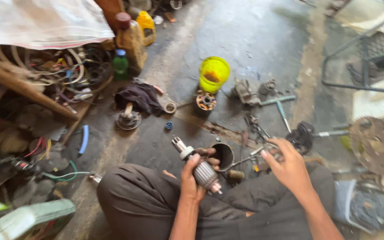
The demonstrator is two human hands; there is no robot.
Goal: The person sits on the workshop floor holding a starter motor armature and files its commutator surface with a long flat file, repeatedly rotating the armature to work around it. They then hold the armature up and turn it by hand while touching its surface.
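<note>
My left hand (193, 177) grips a motor armature (199, 166), a grey wound rotor with a metal shaft pointing up and left, above my dark trouser knee. Just behind it on the floor lies a dark metal cylinder housing (223, 155). My right hand (287, 165) reaches forward with its fingers on small metal tools and parts (259, 153) on the floor; I cannot tell whether it grips one. A stator with copper windings (206, 103) stands further off, next to a yellow plastic cup (214, 74).
Tangled wires and clutter (63, 71) fill the left. Oil bottles (132, 38) and a green bottle (120, 63) stand at the back, a dark rag (141, 97) nearby. A rusty sprocket (375, 144) lies right, under a metal frame (361, 58). A screwdriver (282, 114) lies on the concrete.
</note>
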